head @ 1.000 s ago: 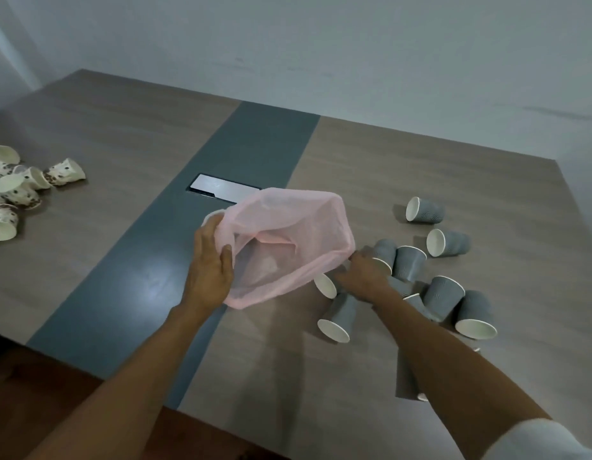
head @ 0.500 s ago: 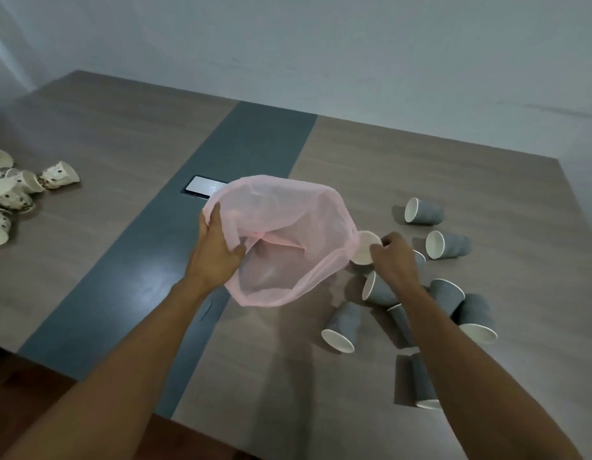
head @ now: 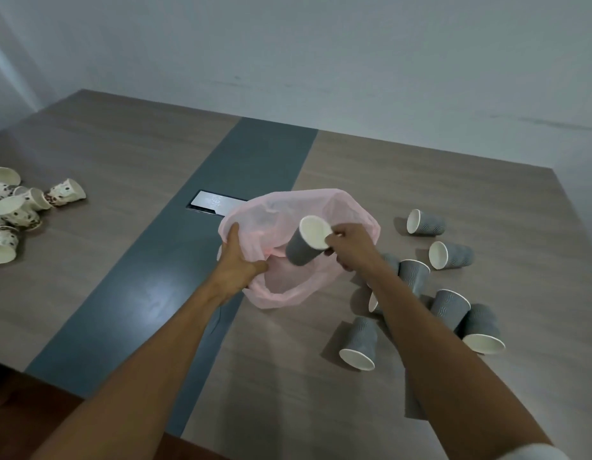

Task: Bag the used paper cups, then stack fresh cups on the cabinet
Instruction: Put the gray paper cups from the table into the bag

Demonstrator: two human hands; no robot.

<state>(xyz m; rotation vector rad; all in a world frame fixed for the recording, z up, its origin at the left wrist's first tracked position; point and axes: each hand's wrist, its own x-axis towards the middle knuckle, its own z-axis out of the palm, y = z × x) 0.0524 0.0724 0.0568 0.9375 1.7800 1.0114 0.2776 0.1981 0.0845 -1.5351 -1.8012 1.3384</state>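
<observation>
My left hand (head: 239, 263) grips the near-left rim of a pink plastic bag (head: 347, 210) and holds its mouth open above the table. My right hand (head: 351, 242) holds a grey paper cup (head: 303, 249) by its rim, tilted over the bag's opening with its white inside facing me. Several more grey cups (head: 360, 343) lie and stand scattered on the table to the right of the bag, partly hidden by my right forearm.
A wooden table (head: 122, 180) with a blue-grey centre strip (head: 255, 161) and a metal cable hatch (head: 210, 202) fills the view. Several white spotted cups (head: 65, 192) lie in a heap at the far left. The wall stands behind the table's far edge.
My right hand picked a grey cup from the pile on the right and carried it left, up over the bag's mouth. My left hand kept hold of the bag's rim.
</observation>
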